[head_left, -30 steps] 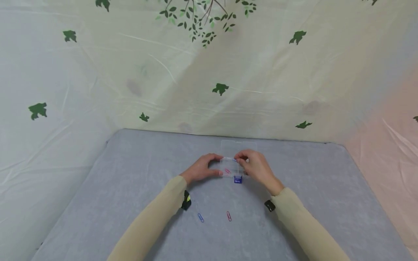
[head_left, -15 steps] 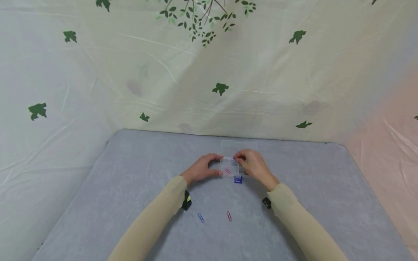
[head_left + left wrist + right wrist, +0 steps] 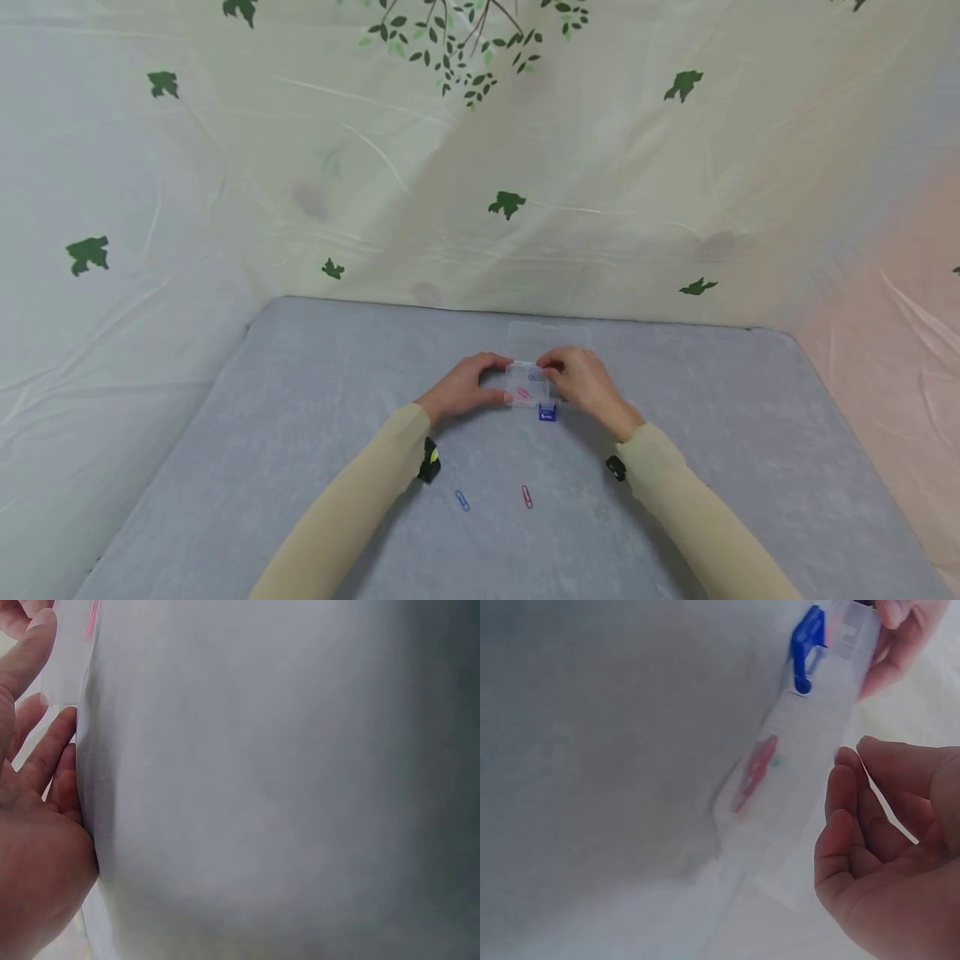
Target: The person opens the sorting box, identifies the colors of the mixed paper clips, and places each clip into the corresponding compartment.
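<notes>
My left hand (image 3: pixel 465 387) grips a clear plastic box (image 3: pixel 513 404) by its left end, thumb at the front and fingers behind. The box has compartments, a raised clear lid (image 3: pixel 562 333) and a blue latch (image 3: pixel 547 412) at the front. Inside, pink paper clips (image 3: pixel 522 393) lie in the front left part and a blue paper clip (image 3: pixel 532 377) behind them. My right hand (image 3: pixel 588 383) is over the box's right part, fingertips beside the blue clip. In the right wrist view, its loosely bent fingers show nothing between them, and a red item (image 3: pixel 756 772) shows through the box wall.
On the grey cloth-covered table (image 3: pixel 337 392), a blue paper clip (image 3: pixel 462 500) and a red paper clip (image 3: pixel 527 497) lie in front of the box, between the forearms. A pale curtain (image 3: pixel 420 208) with leaf prints hangs behind the table.
The blue paper clip at my right fingertips has dropped into the box's rear compartment, and those fingers have let go of it. My left hand stays on the box.
</notes>
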